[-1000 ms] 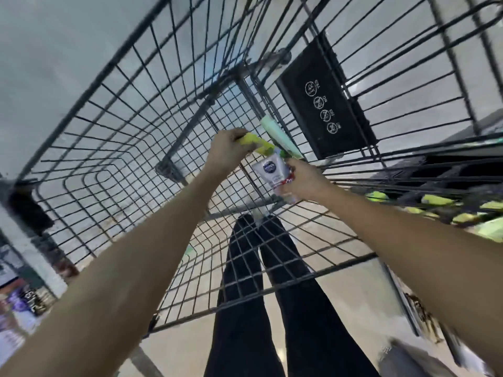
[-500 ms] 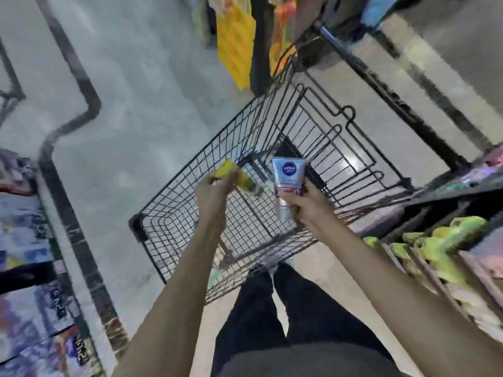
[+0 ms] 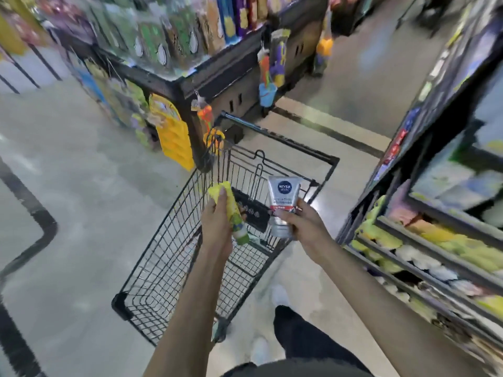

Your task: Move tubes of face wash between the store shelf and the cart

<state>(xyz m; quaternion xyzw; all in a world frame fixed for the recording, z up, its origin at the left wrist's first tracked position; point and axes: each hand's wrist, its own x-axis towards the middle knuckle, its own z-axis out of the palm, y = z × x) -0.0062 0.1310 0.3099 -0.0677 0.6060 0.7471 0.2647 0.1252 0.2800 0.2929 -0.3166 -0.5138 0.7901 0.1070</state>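
Note:
My left hand (image 3: 216, 227) grips a yellow tube with a green cap (image 3: 232, 210), tilted, cap end down. My right hand (image 3: 302, 225) holds a white and silver Nivea tube (image 3: 283, 198) upright by its lower end, label facing me. Both hands are above the black wire cart (image 3: 168, 257), which stands just in front of me. The store shelf (image 3: 424, 257) on my right carries rows of yellow-green and white tubes.
A black display stand (image 3: 206, 77) with hanging toys and packets rises beyond the cart's far end. Open grey floor (image 3: 81, 186) with dark lines lies to the left. My dark trouser leg (image 3: 304, 338) is below, between the cart and the shelf.
My view has risen from looking down into the cart basket to the aisle ahead. Both hands have lifted their tubes out of the basket and now hold them above the cart.

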